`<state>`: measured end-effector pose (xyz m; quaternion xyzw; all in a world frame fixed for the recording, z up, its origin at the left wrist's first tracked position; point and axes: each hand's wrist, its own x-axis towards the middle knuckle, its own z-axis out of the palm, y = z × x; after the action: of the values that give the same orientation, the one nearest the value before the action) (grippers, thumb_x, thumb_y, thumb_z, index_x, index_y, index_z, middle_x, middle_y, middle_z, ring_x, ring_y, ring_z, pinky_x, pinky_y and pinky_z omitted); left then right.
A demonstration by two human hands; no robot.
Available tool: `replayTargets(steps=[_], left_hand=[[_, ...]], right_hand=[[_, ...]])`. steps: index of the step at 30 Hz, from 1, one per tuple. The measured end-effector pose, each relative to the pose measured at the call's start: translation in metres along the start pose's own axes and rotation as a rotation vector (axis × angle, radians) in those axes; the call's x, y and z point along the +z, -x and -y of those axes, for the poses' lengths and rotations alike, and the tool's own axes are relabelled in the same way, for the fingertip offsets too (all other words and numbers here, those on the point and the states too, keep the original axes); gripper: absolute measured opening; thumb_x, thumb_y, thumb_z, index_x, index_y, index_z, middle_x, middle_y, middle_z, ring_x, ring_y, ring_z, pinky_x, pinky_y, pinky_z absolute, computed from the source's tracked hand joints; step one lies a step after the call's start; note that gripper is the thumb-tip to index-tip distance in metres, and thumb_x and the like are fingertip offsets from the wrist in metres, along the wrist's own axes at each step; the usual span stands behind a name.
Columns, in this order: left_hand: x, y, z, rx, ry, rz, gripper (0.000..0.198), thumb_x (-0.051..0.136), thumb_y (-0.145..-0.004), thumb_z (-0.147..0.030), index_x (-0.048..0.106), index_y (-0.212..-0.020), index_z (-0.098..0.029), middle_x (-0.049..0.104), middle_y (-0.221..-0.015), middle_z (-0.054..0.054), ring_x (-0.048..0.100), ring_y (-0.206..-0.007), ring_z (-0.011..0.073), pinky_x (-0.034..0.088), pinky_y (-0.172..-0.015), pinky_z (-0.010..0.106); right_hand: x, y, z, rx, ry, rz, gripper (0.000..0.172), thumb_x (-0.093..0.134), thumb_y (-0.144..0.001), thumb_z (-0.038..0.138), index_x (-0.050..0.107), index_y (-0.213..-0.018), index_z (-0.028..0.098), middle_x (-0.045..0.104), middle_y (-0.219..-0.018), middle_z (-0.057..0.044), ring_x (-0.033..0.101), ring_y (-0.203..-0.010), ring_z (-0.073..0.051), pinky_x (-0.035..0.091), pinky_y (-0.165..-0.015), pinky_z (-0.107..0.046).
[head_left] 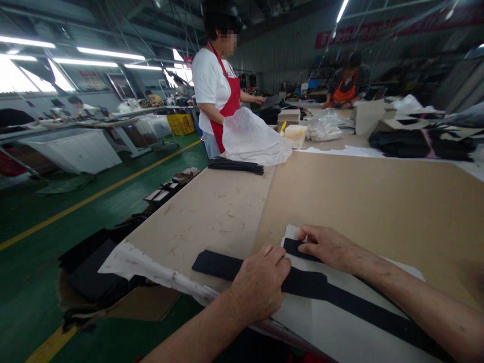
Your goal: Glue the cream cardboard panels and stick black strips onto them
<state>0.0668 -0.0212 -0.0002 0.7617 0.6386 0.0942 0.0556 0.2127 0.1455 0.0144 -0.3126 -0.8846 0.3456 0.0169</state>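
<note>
A long black strip (310,283) lies across a white sheet (328,311) at the front edge of the table. My left hand (262,280) rests over this strip with its fingers curled and pressed together; what the fingertips hold, if anything, is hidden. Farther back, a second black strip (297,248) lies on a white backing piece (292,233). My right hand (327,247) is at that strip, thumb and forefinger apart, the thumb touching its surface. Its forearm hides much of the second strip.
On the tan table (363,196) stand a bundle of black strips (236,165), a translucent plastic sheet (253,138) and a white block (295,135). A person in a red apron (231,101) stands beyond. A box of black pieces (102,272) is at the floor's left.
</note>
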Motion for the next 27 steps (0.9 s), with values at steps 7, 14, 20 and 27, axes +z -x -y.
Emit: replayTargets(steps=[7,14,20,27], left_hand=[[-0.002,0.000,-0.001,-0.028,-0.021,0.017,0.039,0.061,-0.081,-0.025,0.057,-0.119,-0.017,0.053,-0.132,0.011,0.049,-0.117,0.0290,0.050,-0.096,0.042],[-0.005,-0.002,0.000,-0.007,-0.061,0.049,0.036,0.063,-0.081,-0.028,0.059,-0.114,-0.014,0.046,-0.147,0.015,0.046,-0.122,0.0301,0.048,-0.101,0.042],[-0.002,-0.004,0.001,-0.028,-0.034,0.049,0.037,0.061,-0.078,-0.018,0.059,-0.115,-0.016,0.045,-0.150,0.011,0.043,-0.126,0.0288,0.044,-0.106,0.043],[0.002,-0.006,0.004,-0.043,-0.019,0.021,0.046,0.054,-0.073,-0.009,0.061,-0.118,-0.018,0.045,-0.150,0.010,0.043,-0.128,0.0294,0.046,-0.104,0.047]], right_hand=[[0.001,-0.003,-0.001,0.009,0.028,0.016,0.005,0.060,-0.082,0.026,0.062,-0.085,0.022,0.063,-0.065,0.002,0.053,-0.060,-0.014,0.035,-0.057,-0.027],[0.001,-0.003,0.003,0.018,0.051,0.010,0.010,0.059,-0.084,0.027,0.065,-0.089,0.021,0.065,-0.068,0.000,0.056,-0.063,-0.015,0.038,-0.060,-0.028],[-0.050,0.055,-0.039,0.159,-0.180,0.050,0.040,0.071,-0.076,0.037,0.064,-0.113,0.023,0.066,-0.078,0.001,0.058,-0.066,-0.015,0.042,-0.058,-0.026],[-0.056,0.162,-0.090,0.322,-0.480,-0.198,0.033,0.073,-0.075,0.042,0.068,-0.102,0.023,0.069,-0.095,-0.003,0.063,-0.088,-0.021,0.049,-0.079,-0.033]])
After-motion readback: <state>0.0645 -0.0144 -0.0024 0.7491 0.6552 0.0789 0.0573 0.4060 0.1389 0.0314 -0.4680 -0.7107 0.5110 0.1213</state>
